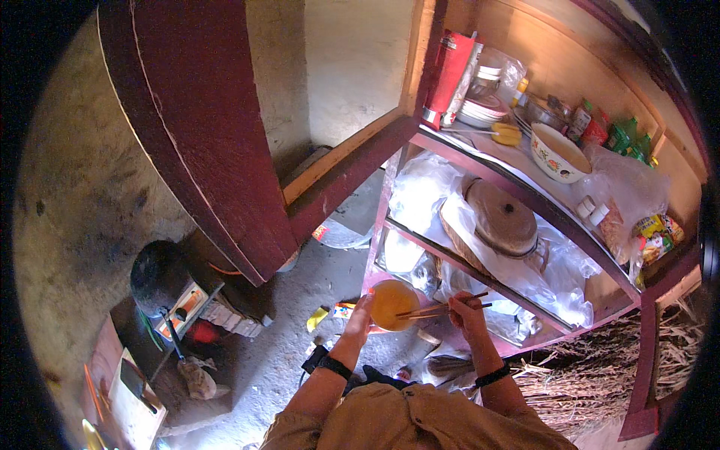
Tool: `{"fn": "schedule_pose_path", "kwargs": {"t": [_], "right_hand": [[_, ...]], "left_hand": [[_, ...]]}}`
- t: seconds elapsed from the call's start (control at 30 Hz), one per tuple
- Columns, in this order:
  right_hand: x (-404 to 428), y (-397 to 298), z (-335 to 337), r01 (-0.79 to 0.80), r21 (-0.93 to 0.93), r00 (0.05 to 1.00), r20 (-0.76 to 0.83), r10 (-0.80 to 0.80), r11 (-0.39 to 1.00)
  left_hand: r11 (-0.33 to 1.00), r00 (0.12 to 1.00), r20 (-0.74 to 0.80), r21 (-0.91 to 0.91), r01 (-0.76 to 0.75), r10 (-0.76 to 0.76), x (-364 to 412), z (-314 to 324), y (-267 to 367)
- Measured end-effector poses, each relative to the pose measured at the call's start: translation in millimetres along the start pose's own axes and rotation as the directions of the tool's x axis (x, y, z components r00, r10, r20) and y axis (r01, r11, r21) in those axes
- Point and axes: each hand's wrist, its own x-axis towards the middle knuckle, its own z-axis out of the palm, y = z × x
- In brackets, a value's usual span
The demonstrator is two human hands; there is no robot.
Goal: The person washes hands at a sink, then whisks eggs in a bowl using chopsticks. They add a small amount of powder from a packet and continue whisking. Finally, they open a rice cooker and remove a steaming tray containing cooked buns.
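Observation:
My left hand (363, 319) grips a round bowl (394, 282) by its left side. Inside it is a yellow-orange liquid (388, 304), possibly beaten egg. Wooden chopsticks (430, 311) are held in my right hand (467, 316), their tips dipping into the liquid and their back ends sticking out past my fist. Both hands are in front of the lower shelves of a dark red wooden cabinet (351, 198). How much of the bowl's underside my left fingers cover is hidden.
On the upper shelf are a flowered enamel basin (557, 160), stacked plates (481, 109) and green bottles (630, 138). Below sits a brown lidded pot (500, 216) among plastic bags. A cleaver (138, 382) lies on a board (129, 413) at lower left. Dry stalks (579, 382) fill the right.

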Motion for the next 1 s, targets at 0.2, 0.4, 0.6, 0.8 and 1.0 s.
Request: {"fn": "schedule_pose_path", "kwargs": {"t": [0.2,0.4,0.6,0.8,1.0], "right_hand": [[5.3,1.3,7.4,-0.046,-0.08,0.998,0.043,0.05,0.996],[14.0,-1.8,18.8,-0.008,-0.034,0.998,-0.058,0.006,0.999],[17.3,-3.8,20.8,0.076,-0.04,0.986,-0.145,-0.081,0.996],[17.5,-8.9,17.4,0.077,-0.078,0.992,-0.094,-0.084,0.994],[12.7,-14.8,4.8,0.03,-0.121,0.998,0.06,-0.023,0.992]], "left_hand": [[0.999,0.999,0.007,-0.009,-0.037,0.037,8.2,-14.3,-5.3],[1.0,1.0,-0.019,0.01,-0.003,0.003,11.0,-11.8,10.3],[0.999,0.999,-0.02,0.016,0.051,-0.05,16.6,-10.0,18.8],[0.999,1.0,-0.001,0.048,-0.006,0.006,13.7,-4.2,18.6],[0.999,0.997,0.073,0.039,0.004,-0.006,15.7,3.1,19.7]]}}
